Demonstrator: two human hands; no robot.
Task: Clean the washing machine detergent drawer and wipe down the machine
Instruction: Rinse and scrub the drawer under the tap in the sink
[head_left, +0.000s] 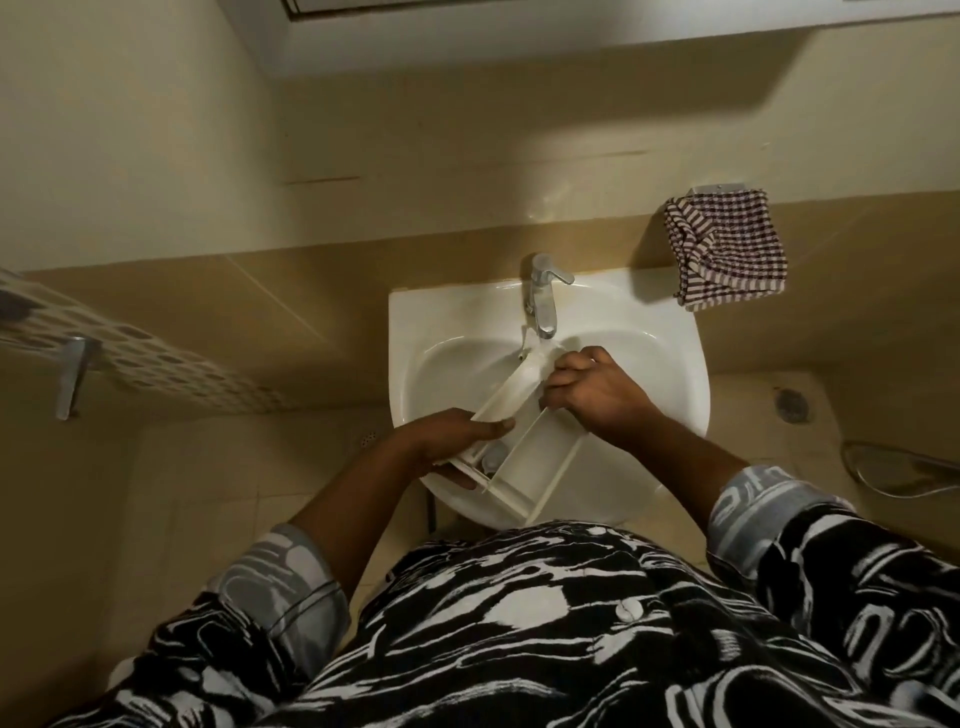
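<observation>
left grip (457, 441), right grip (597, 395) hold drawer (540, 457) | tap (540, 296) above | towel (727, 249) beside sink (415, 332)

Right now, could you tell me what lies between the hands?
The drawer, gripped by the left hand and the right hand over the sink; the head view shows it.

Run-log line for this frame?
step: rinse | detergent drawer: over sink, below tap | left hand: grips near side | right hand: grips far end
</observation>
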